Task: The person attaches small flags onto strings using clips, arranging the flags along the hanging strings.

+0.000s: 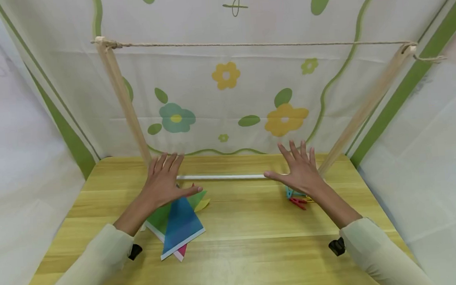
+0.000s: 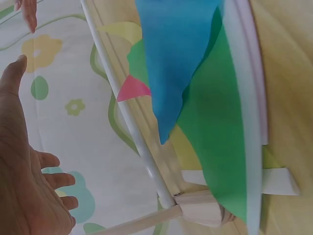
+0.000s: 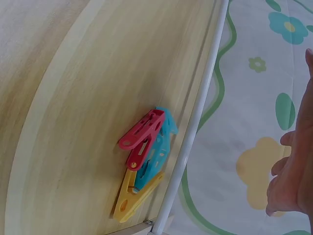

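A person's left hand (image 1: 163, 182) and right hand (image 1: 299, 173) hover palm-down over a wooden table (image 1: 236, 256), fingers spread wide and straight, holding nothing. Under and just behind the left wrist lies a small stack of triangular paper flags (image 1: 178, 223), blue on top with green, yellow and pink edges showing beneath; the left wrist view shows the same blue flag (image 2: 178, 58) overlapping a green one (image 2: 220, 142). Beside the right wrist sits a loose heap of plastic clothes pegs (image 1: 298, 199), and the right wrist view picks them out as red (image 3: 142, 137), blue (image 3: 159, 152) and yellow (image 3: 134, 196), lying touching one another close to a white rod (image 3: 193, 132). That rod (image 1: 222, 177) runs along the table between two slanted wooden posts (image 1: 123, 97), whose tops carry a taut string (image 1: 261, 44) against a flower-printed cloth backdrop (image 1: 225, 98). The string is bare, with no flag and no peg on it, so the work appears to stand at its very start, with both hands poised above their supplies. Judged from the layout, the next move calls for the left hand to draw back and pinch the top flag off the stack while the right lowers onto the pegs and singles out one from the tangle, since the three lie interlocked and could lift together.
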{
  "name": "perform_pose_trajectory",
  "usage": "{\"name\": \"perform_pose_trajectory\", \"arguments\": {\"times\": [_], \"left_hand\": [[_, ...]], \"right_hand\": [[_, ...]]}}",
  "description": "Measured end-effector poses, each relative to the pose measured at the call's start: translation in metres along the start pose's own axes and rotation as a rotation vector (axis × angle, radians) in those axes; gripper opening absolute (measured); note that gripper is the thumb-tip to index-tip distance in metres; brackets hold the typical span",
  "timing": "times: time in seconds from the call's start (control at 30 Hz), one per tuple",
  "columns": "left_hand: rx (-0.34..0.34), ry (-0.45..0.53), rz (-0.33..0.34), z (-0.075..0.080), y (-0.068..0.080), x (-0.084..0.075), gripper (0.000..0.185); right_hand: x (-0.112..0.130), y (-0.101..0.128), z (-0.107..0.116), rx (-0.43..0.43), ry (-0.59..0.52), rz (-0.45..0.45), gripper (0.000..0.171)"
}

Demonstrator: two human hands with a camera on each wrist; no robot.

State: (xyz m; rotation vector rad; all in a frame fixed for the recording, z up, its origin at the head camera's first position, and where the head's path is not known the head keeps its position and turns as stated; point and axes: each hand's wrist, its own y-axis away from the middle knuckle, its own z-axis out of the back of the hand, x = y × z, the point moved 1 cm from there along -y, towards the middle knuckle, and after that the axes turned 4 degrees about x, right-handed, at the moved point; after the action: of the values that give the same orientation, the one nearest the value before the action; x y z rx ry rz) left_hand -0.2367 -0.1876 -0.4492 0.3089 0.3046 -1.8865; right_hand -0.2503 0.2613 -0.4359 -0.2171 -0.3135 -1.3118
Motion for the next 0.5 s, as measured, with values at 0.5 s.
{"name": "perform_pose_trajectory", "arguments": {"times": [0.5], "left_hand": [[-0.006,-0.015,0.047,0.001,0.026,0.007,0.115]], "right_hand": [[-0.003,0.003,-0.011,0.026,-0.026,-0.004,0.118]]}}
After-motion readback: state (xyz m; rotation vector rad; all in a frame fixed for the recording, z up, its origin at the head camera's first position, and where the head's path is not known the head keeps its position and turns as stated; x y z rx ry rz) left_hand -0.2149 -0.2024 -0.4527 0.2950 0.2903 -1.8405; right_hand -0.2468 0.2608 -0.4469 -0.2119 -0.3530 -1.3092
